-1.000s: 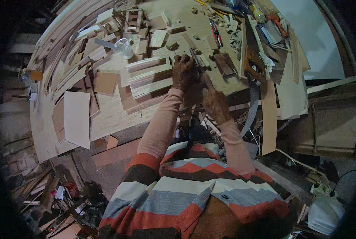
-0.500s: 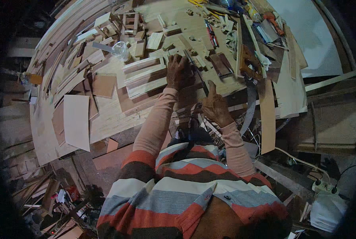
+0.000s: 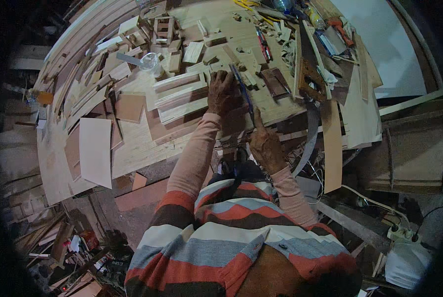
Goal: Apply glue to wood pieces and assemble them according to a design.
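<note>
My left hand (image 3: 221,93) rests on the workbench with its fingers curled down and pressed together; what lies under them is hidden. To its right, my right hand (image 3: 266,146) is at the bench's near edge, index finger stretched forward and the other fingers curled. From that fingertip a long narrow saw blade (image 3: 241,86) with a bluish sheen runs forward past my left hand; its handle is hidden in my grip. Left of my left hand lies a set of pale wooden strips (image 3: 182,99) side by side on a brown board (image 3: 157,129).
A handsaw (image 3: 311,85) with a wooden handle lies to the right, near a brown wooden block (image 3: 276,81). A clear plastic cup (image 3: 151,63), small offcuts and long wood strips (image 3: 85,101) cover the bench. A tan panel (image 3: 332,148) hangs over the near edge.
My right hand has drawn back toward my body, and the blade now shows bluish and more fully. My left hand stays in nearly the same place.
</note>
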### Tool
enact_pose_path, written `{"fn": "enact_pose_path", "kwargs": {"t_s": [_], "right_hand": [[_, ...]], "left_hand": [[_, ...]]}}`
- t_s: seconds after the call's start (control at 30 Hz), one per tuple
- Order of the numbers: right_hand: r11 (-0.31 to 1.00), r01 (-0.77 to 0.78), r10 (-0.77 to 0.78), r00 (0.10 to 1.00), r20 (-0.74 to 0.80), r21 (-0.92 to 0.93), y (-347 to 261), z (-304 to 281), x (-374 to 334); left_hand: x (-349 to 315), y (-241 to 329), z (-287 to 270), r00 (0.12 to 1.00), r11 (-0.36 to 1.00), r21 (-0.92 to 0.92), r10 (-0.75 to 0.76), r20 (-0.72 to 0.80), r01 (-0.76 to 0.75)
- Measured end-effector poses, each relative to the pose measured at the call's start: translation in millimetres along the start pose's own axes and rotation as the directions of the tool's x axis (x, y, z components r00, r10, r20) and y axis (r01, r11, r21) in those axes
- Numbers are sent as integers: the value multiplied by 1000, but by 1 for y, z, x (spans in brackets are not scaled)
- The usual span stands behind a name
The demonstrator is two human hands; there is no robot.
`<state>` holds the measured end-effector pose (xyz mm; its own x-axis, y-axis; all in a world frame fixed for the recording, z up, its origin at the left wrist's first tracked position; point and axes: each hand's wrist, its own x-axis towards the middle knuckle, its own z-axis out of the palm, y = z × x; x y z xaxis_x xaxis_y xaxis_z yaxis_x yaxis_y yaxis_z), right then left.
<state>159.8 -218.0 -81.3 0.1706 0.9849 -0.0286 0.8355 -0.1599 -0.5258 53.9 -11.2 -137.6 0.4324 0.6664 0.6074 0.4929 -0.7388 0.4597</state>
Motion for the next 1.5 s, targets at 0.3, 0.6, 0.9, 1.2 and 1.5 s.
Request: {"fn": "enact_pose_path", "kwargs": {"t_s": [0.3,0.6,0.9,1.2,1.5], "right_hand": [[998,53,-55,995,-82,-28,-4,0,3],[993,102,-111,975,-190,-59,-11,-2,21],[998,-68,68,997,-41,18,7,3,31],[1000,-22,23,999,-50,12,-3,8,16],[996,85,-88,986,-145,-24,-10,4,24]], "left_hand": [[3,5,-2,999,999,28,-45,29,44],[0,-7,3,998,1000,12,-30,58,29],[0,-10,7,999,999,-5,44,22,-44],[9,2,-7,998,996,-75,-35,58,40],[5,-9,-3,997,999,-36,26,73,-23]]}}
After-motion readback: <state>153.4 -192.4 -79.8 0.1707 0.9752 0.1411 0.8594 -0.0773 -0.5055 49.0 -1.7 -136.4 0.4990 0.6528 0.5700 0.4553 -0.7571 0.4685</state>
